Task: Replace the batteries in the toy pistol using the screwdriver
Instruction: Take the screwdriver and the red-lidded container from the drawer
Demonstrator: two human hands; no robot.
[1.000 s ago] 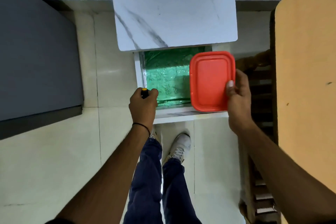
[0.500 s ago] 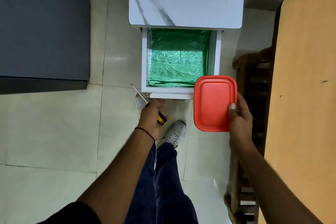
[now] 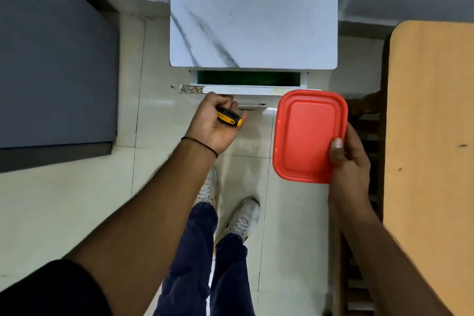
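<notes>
Your left hand grips the screwdriver against the drawer front — drawer nearly closed. Your right hand clamps the red box just beside — toy pistol not visible.

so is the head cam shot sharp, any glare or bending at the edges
Head view: mostly sharp; the left hand and screwdriver are slightly soft; soft glare on the floor tiles beside the red container; wide-angle bending bows the arms and the wooden table edge.

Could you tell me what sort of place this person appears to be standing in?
Probably a room in a home: a pale tiled floor, a small marble-topped drawer cabinet with its drawer nearly shut, and a wooden table beside it.
</notes>
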